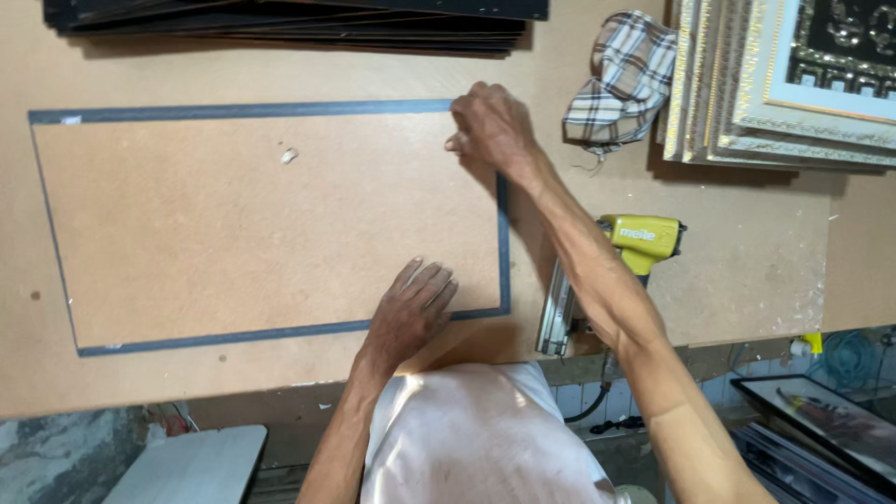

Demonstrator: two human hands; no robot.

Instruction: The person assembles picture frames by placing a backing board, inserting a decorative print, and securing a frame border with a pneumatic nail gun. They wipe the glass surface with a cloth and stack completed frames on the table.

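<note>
A large brown backing board lies flat on the workbench inside a thin dark grey frame. My left hand rests flat, fingers apart, on the board near the frame's lower right corner. My right hand reaches across to the frame's upper right corner, fingers curled and pressing at the corner. I cannot tell whether it pinches anything small. A small pale scrap lies on the board near its top middle.
A yellow and silver nail gun lies to the right of the frame with its hose hanging off the bench edge. A checked cloth, ornate stacked picture frames and a pile of dark mouldings sit along the back. Framed pictures lean below.
</note>
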